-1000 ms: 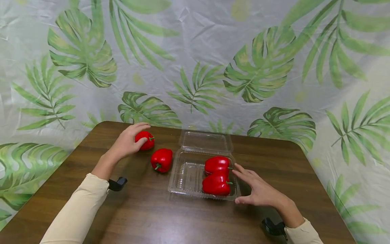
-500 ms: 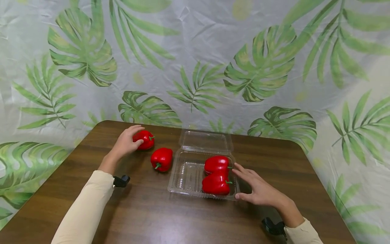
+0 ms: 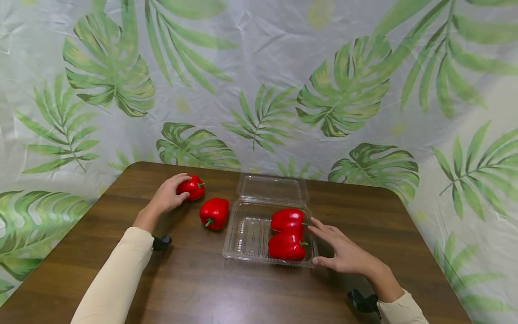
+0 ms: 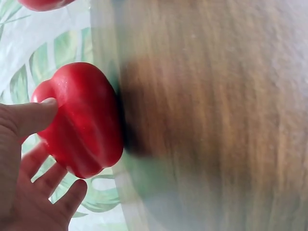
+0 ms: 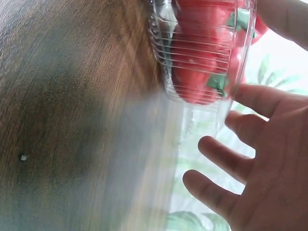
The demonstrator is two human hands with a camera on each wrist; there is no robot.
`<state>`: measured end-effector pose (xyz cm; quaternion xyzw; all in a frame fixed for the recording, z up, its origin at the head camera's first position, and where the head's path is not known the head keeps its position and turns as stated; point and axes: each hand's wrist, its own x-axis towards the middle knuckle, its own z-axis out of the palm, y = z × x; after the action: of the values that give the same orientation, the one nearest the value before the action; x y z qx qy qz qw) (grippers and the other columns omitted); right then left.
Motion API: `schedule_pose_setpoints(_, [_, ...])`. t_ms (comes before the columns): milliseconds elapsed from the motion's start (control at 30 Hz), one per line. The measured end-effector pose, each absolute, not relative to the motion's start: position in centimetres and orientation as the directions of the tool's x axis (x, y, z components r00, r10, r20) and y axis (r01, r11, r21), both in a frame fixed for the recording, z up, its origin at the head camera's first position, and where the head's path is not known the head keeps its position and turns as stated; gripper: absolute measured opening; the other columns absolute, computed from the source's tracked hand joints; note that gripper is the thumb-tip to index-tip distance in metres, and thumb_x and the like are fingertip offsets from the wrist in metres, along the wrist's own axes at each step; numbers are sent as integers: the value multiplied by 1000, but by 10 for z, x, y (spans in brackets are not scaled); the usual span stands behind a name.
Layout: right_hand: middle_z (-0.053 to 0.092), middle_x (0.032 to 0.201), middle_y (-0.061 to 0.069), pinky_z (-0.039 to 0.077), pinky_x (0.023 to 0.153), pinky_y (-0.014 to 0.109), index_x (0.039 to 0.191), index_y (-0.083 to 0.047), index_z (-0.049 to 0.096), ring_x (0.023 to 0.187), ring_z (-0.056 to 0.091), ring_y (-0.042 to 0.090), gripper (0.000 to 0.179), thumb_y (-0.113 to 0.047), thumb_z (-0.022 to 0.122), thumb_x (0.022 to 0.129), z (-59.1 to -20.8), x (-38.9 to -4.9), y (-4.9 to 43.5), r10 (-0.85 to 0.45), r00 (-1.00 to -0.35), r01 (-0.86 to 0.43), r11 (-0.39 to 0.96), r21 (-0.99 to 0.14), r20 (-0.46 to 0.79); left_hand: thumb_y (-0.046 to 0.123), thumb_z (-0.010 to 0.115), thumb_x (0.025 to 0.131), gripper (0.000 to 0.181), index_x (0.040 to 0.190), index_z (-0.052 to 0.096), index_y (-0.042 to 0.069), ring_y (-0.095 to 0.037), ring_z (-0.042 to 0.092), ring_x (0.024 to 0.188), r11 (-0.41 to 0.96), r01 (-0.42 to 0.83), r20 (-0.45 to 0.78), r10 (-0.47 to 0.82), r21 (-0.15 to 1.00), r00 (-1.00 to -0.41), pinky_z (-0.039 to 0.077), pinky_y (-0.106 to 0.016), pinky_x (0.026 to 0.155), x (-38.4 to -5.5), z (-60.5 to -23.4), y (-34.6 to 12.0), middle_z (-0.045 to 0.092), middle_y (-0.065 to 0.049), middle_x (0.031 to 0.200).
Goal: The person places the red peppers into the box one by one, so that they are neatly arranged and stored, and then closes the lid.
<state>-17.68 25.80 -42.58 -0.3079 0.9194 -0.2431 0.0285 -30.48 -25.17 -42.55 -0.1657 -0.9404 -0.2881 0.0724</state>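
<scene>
- Left hand (image 3: 167, 195): thumb and fingers curved round the far pepper (image 3: 194, 187), left of the box (image 3: 247, 234) and farther back.
- Right hand (image 3: 341, 252): fingers spread, at the box's right edge.
- Loose pepper (image 3: 214, 213): on the table (image 3: 243, 292), just left of the box.
- Back pepper (image 3: 286, 219), front pepper (image 3: 286, 245): in the box's right half.
- Lid (image 3: 272, 188): open behind the box.
</scene>
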Motion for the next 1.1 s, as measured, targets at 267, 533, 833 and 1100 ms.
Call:
schedule_pose_setpoints(267, [30, 161, 22, 42, 100, 68, 149, -4, 42, 136, 41, 44, 78, -41, 71, 87, -426, -176, 259, -582, -808, -552, 692, -465, 93, 6, 64, 90, 43, 129, 53, -5, -49, 43, 134, 804, 332, 242, 240, 493, -940, 36, -63, 112, -304, -426, -248, 45, -30, 146])
schedule_pose_setpoints(533, [29, 161, 22, 42, 100, 69, 149, -3, 42, 136, 40, 45, 79, -41, 72, 87, -427, -176, 261, -584, -806, -552, 688, -472, 91, 19, 63, 93, 50, 140, 52, 7, -53, 44, 124, 882, 263, 229, 184, 390, -956, 43, -67, 102, -298, -422, -244, 41, -32, 141])
schedule_pose_setpoints(833, [28, 162, 21, 41, 101, 69, 151, -4, 39, 138, 38, 45, 81, -40, 72, 87, -426, -175, 261, -582, -810, -533, 685, -496, 67, 20, 61, 93, 52, 143, 51, 7, -54, 43, 125, 909, 235, 189, 178, 345, -966, 41, -67, 101, -295, -422, -247, 46, -29, 143])
schedule_pose_setpoints(1100, [28, 162, 22, 39, 103, 70, 152, -1, 36, 138, 39, 48, 84, -38, 73, 87, -426, -176, 261, -583, -809, -536, 680, -500, 74, 18, 59, 95, 55, 148, 45, 9, -53, 41, 129, 910, 196, 117, 164, 365, -979, 42, -67, 102, -294, -418, -244, 40, -28, 147])
